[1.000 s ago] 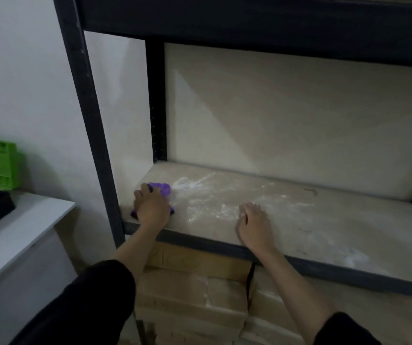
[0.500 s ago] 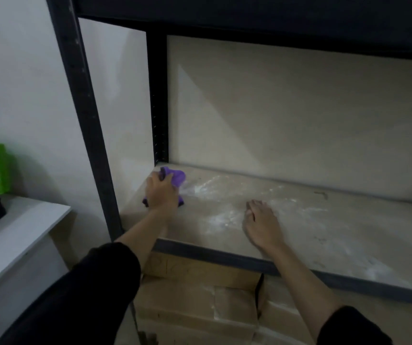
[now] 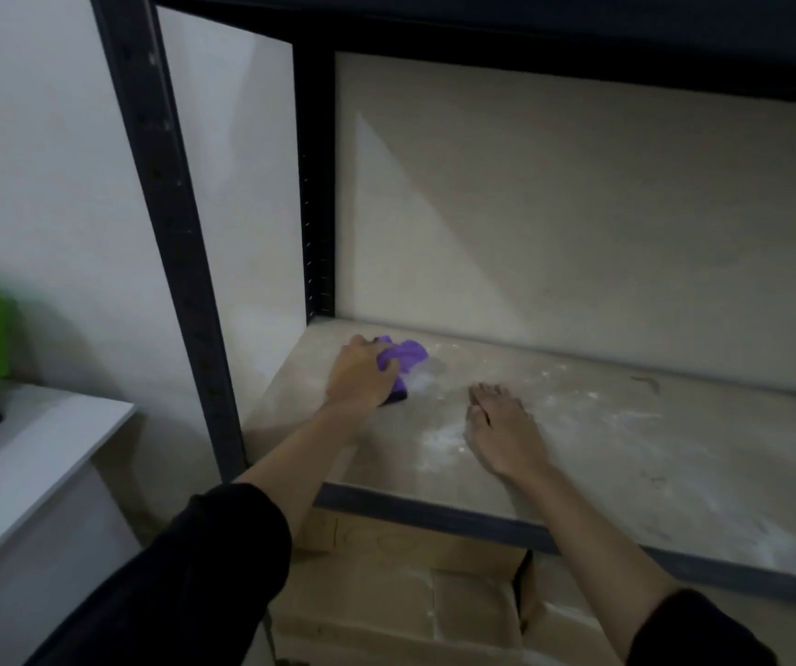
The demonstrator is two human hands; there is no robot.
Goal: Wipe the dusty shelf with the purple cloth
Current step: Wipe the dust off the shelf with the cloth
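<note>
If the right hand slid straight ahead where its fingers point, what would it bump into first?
Probably the back panel. The right hand lies flat on the shelf with only white dust ahead. The purple cloth sits just left of that line.

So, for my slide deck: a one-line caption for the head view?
Left hand grips the purple cloth on the dusty shelf while the right hand rests flat nearby.

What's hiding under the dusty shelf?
Brown cardboard boxes sit under the dusty shelf, with closed flaps. What is inside them, and whatever lies further back, is covered by the flaps and the shelf board.
</note>
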